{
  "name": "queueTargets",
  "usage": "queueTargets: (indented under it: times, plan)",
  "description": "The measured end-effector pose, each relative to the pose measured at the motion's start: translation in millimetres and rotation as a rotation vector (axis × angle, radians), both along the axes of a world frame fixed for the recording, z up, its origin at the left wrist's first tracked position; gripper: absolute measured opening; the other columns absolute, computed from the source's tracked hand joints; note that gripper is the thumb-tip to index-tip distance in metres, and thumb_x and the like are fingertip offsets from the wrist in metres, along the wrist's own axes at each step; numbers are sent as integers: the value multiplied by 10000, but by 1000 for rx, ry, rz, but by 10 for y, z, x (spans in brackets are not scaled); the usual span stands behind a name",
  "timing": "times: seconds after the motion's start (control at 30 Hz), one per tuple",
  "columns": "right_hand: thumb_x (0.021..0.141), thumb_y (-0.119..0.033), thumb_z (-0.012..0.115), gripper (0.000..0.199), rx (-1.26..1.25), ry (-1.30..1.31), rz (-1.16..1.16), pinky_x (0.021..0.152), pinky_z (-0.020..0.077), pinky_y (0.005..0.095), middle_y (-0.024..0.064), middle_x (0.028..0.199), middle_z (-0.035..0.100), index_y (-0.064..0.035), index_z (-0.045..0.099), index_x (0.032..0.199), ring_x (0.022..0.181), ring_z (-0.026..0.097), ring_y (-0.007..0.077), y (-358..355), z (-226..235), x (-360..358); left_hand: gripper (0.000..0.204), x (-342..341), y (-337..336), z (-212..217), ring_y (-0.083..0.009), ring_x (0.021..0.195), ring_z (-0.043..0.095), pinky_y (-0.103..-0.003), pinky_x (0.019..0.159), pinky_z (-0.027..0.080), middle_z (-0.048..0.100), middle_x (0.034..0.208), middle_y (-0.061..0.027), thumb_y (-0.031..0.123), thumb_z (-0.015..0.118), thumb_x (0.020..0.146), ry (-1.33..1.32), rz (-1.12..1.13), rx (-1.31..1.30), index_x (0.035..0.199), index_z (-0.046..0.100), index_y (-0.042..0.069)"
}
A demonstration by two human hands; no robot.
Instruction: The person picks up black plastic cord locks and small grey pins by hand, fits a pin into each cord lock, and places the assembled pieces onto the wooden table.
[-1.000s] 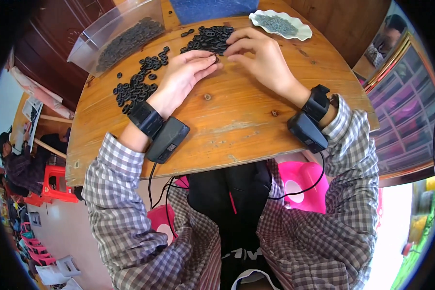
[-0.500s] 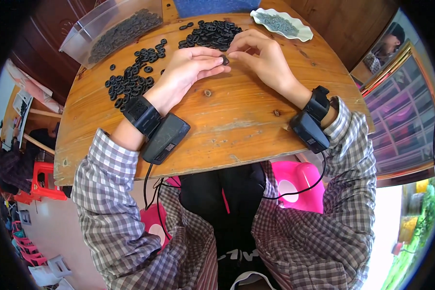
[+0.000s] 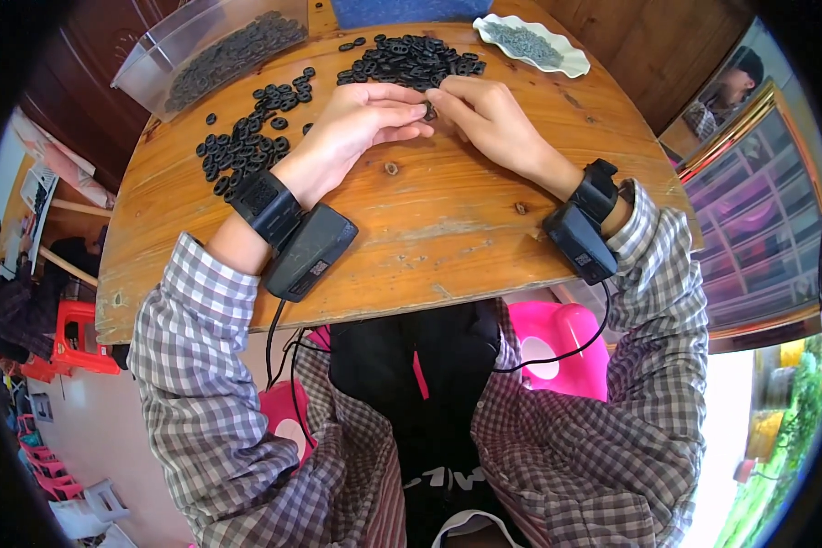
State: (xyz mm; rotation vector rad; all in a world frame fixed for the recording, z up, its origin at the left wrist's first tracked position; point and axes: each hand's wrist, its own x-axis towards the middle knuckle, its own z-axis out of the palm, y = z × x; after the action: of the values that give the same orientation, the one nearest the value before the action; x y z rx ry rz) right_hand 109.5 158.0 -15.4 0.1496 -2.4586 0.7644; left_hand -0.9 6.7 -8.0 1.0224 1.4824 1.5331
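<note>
A small black plastic piece [image 3: 429, 111] sits between the thumb and fingertips of my left hand [image 3: 354, 126], above the wooden table. My right hand [image 3: 495, 121] is closed in a pinch, its fingertips meeting the same piece from the right; whatever they grip is hidden. Just beyond both hands lies a heap of black oval pieces with holes [image 3: 411, 60]. More of the same pieces [image 3: 244, 153] are scattered to the left of my left wrist.
A clear plastic bin [image 3: 143, 75] of black pieces stands far left, a blue container [image 3: 411, 11] at the back. A white scalloped dish [image 3: 573, 68] holds small grey metal bits [image 3: 524, 43]. Black wrist devices [image 3: 312, 251] trail cables. The table's front edge [image 3: 402, 313] is near my lap.
My right fingertips have moved left and closed in on the black piece; a small gap showed between the hands before. My left hand keeps its hold on the piece.
</note>
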Motion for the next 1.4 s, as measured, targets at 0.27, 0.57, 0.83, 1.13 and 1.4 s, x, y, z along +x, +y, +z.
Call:
queueTargets:
  times: [0.27,0.57,0.83,1.13,1.4]
  plan:
    - [852,-157,412,241,-43,-75,107,524,343,288,73,555,406,20,459,695,537,399,149,38,11,42,224,18,17,-6,-194,818,622,-215,722,496,603,919,-129,57,563,820,15,9,22,1005,541,-67]
    - [877,-201,423,317,-332,-311,183,469,311,228,-5,569,453,-13,488,630,530,384,67,80,19,29,187,8,23,-7,-190,815,624,-213,715,495,606,922,-131,64,563,823,29,-24,31,968,553,-54]
    - [828,-57,563,93,-243,-4,143,557,429,194,10,707,542,-12,517,894,653,528,54,22,13,3,222,-51,7,-33,-188,880,608,-230,748,497,600,960,-130,90,549,836,-36,-40,106,1003,551,-56]
    - [816,-13,548,61,-292,-53,12,576,475,205,52,695,593,4,542,875,640,587,92,72,31,5,264,-616,-19,-40,-166,884,588,-269,770,452,629,952,-81,128,611,782,759,126,-37,1030,610,36]
    - [759,36,559,195,-89,-22,6,681,491,227,81,831,609,19,593,950,708,603,115,131,-32,-19,300,-727,17,-100,-203,852,603,-297,752,464,633,921,-128,150,666,718,875,107,-189,997,626,47]
